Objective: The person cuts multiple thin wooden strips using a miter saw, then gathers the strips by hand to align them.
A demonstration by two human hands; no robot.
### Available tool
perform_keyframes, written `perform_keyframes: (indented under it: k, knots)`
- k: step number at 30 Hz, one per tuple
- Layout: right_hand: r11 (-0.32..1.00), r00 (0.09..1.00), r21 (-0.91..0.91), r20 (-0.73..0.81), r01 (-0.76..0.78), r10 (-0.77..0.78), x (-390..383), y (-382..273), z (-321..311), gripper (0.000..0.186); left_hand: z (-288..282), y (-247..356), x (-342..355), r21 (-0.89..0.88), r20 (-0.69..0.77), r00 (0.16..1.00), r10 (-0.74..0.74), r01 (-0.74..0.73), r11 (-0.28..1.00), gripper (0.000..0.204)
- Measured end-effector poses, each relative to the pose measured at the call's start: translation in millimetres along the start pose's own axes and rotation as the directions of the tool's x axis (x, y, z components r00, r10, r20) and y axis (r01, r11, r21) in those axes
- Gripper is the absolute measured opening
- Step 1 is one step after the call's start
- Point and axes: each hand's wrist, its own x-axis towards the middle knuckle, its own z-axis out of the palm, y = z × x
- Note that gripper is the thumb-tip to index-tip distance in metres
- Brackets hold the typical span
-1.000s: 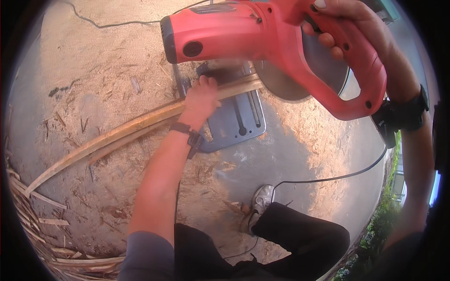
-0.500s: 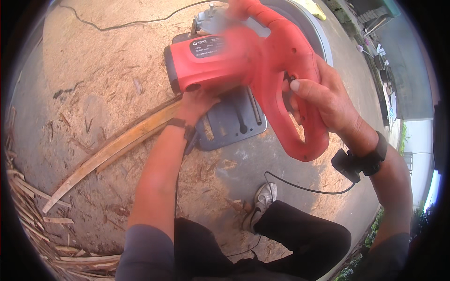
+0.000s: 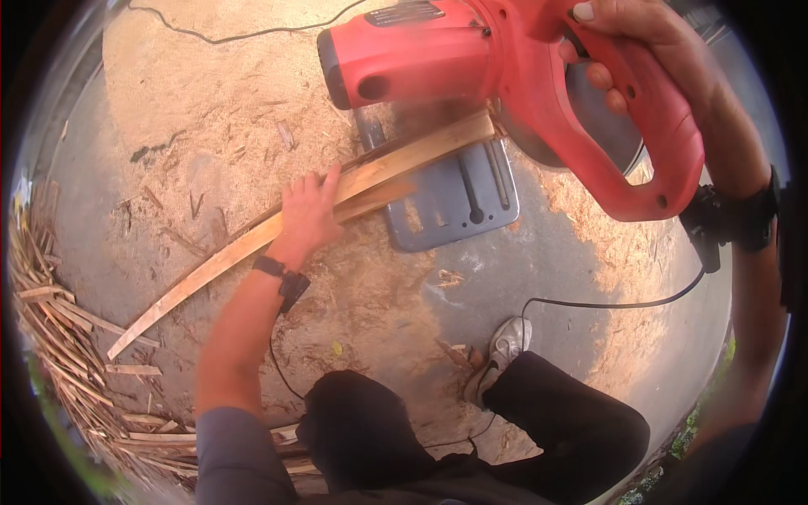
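Observation:
A red chop saw (image 3: 421, 50) fills the top of the view, its head raised over a grey metal base (image 3: 450, 227). My right hand (image 3: 644, 38) is wrapped round the saw's loop handle at the upper right, fingers at the trigger. A long, slightly curved wooden strip (image 3: 227, 257) lies slantwise from the base down to the lower left. Its squared end rests across the base, with a second shorter piece (image 3: 370, 200) just below it. My left hand (image 3: 307, 215) grips the strip left of the base. The grey round blade (image 3: 539, 139) shows partly behind the handle.
Sawdust (image 3: 227, 109) and chips cover much of the ground. A pile of thin wood strips (image 3: 84, 379) lies at the lower left. A black cord (image 3: 227, 38) crosses the top left. My shoe (image 3: 509, 345) is below the base.
The saw head has risen in my right hand, away from the base. My left hand has moved down the strip, away from the saw, and the strip's end now shows on the base.

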Motion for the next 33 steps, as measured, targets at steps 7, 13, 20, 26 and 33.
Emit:
perform_keyframes:
  k: [7, 13, 20, 26, 33]
  knots:
    - [0.985, 0.975, 0.124, 0.200, -0.119, 0.093, 15, -45, -10, 0.036, 38, -23, 10, 0.031, -0.330, 0.938, 0.103, -0.098, 0.995, 0.093]
    - [0.968, 0.940, 0.166, 0.316, -0.190, 0.131, 15, -60, 4, 0.043, 48, -25, 15, 0.102, -0.466, 0.868, 0.174, -0.143, 0.985, 0.081]
    - [0.952, 0.903, 0.180, 0.401, -0.246, 0.157, 12, -73, 15, 0.052, 33, 5, -13, -0.013, -0.356, 0.914, 0.194, -0.212, 0.977, 0.073]
    - [0.960, 0.864, 0.153, 0.485, -0.235, 0.134, 21, -60, -10, 0.056, -2, 66, -5, -0.080, -0.296, 0.911, 0.286, -0.322, 0.943, 0.079]
    - [0.967, 0.904, 0.180, 0.418, -0.178, 0.089, 30, -65, 5, 0.051, 5, 111, 59, -0.145, -0.453, 0.854, 0.255, -0.353, 0.924, 0.100]
